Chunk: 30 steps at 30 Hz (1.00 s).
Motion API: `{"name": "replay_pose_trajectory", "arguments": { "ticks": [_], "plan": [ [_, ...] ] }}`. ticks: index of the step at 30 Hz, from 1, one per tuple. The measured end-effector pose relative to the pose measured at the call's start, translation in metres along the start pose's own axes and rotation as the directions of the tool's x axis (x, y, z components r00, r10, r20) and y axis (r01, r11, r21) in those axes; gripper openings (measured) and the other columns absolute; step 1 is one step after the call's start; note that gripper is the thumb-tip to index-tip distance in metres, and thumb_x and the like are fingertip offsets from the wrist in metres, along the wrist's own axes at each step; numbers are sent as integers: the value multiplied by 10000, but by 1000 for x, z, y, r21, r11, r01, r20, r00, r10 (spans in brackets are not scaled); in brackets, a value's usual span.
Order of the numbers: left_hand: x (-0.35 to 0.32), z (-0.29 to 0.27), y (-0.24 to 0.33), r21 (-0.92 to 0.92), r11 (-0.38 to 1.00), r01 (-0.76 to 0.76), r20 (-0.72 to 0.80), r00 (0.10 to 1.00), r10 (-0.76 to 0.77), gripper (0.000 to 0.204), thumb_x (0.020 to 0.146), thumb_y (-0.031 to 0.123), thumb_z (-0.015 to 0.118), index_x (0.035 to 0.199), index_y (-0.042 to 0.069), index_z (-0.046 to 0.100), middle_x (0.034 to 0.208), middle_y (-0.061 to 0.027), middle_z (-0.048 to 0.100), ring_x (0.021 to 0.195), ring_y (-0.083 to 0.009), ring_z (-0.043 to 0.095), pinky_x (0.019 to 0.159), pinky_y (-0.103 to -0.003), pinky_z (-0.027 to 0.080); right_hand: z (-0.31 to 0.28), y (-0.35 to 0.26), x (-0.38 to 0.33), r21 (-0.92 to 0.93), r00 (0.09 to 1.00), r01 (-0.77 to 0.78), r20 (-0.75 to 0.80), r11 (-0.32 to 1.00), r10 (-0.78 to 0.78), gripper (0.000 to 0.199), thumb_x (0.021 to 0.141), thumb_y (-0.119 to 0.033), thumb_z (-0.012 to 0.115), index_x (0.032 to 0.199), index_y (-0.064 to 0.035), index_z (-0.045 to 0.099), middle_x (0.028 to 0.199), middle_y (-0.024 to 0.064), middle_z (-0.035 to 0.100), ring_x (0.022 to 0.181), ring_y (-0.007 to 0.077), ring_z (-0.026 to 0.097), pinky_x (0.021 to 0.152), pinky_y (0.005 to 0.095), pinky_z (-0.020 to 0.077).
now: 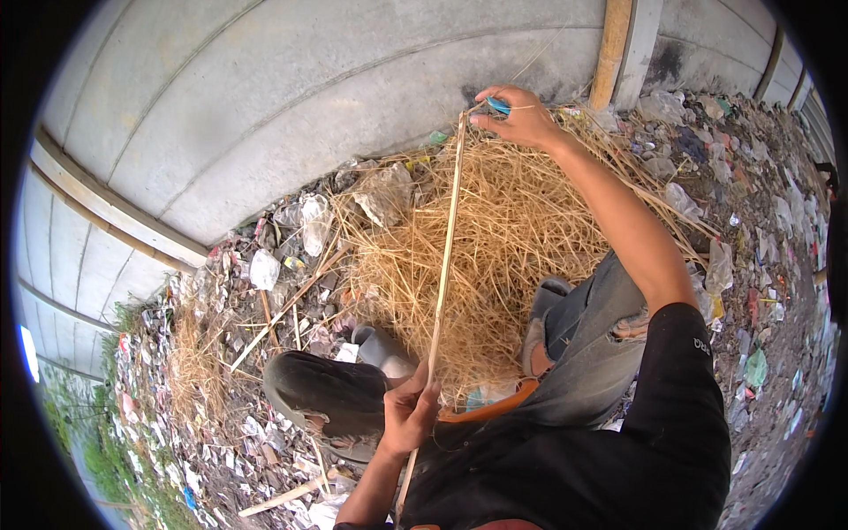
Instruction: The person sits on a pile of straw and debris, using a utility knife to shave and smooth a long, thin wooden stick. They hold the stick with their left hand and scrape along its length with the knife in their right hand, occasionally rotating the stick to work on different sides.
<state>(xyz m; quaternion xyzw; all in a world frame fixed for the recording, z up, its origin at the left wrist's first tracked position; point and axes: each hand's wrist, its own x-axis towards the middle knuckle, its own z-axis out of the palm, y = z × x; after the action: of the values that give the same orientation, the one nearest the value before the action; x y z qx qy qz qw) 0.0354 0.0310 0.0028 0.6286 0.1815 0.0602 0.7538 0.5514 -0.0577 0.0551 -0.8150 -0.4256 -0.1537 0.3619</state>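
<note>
A long, thin, pale bamboo strip runs from my lap up to the far wall side. My left hand is closed around its lower part, close to my body. At the strip's far tip, my outstretched right hand grips a small blue object, mostly covered by the fingers, so its kind cannot be made out. The right fingertips are at or touching the strip's end. Below the strip, between my feet, lies a heap of thin straw-coloured shavings.
A grey concrete panel wall stands close ahead, with a wooden post at right. Plastic litter covers the ground around. Loose sticks lie to the left. An orange edge shows beneath my legs.
</note>
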Motion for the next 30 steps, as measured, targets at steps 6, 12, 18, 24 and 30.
{"name": "replay_pose_trajectory", "arguments": {
  "ticks": [6,12,18,24,30],
  "plan": [
    [-3,-4,-8,120,992,-36,2,999,36,481,1031,111,636,1459,-73,517,827,76,587,723,7,486,639,-180,422,-1,-16,-2,87,994,-60,98,994,51,395,923,-436,758,1162,-121,760,975,78,769,883,182,723,786,374,561],
    [-8,-7,-17,229,973,-27,-36,999,36,500,1013,120,673,1436,-100,522,993,31,649,949,-37,552,872,-214,475,5,-10,-1,101,996,-65,71,993,58,283,959,-350,737,1074,-97,786,915,96,777,805,220,716,755,391,549],
    [-9,-8,-15,336,939,-68,-23,996,81,515,1000,136,674,1427,-109,525,999,10,653,930,-41,560,827,-222,495,10,10,1,128,1000,-15,16,992,13,238,951,-311,738,917,-82,794,876,128,766,735,273,689,718,414,533],
    [-11,-14,-9,531,839,-118,-5,990,143,494,982,116,673,1407,-103,546,920,-16,656,874,-49,570,787,-237,509,-9,-1,6,429,916,-398,130,811,380,293,950,-290,734,946,3,728,812,142,750,690,179,693,611,338,512],
    [-4,-10,-4,498,850,-171,-66,970,233,458,1002,90,643,1416,-81,550,877,4,633,840,-46,555,767,-228,496,-23,-32,-7,97,790,-595,257,798,557,301,918,-270,679,750,-24,640,680,113,679,570,174,638,530,338,470]
  ]
}}
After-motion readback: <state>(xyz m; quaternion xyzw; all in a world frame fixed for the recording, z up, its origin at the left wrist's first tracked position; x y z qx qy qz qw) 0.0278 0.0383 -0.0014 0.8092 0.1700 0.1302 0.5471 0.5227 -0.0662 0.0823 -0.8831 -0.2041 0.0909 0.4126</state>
